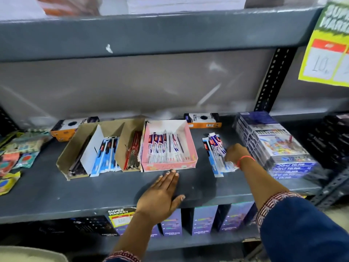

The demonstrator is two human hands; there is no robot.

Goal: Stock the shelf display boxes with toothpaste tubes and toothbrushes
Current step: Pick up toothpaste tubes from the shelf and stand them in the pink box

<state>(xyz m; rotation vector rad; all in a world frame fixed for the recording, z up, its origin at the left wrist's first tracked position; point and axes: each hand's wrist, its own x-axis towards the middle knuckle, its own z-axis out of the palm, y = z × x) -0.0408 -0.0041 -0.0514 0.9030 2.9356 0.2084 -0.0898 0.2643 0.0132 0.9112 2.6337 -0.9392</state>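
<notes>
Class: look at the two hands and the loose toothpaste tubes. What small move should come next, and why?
Probably the right hand closes its grip on the loose white-and-blue toothpaste tubes and lifts them toward the pink cardboard display box, which has room on its right; the left hand lies flat before it.

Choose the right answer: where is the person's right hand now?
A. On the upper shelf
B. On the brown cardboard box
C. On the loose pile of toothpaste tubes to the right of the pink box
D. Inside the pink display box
C: the right hand rests on the loose toothpaste tubes lying on the shelf beside the pink display box, not inside it.
</notes>
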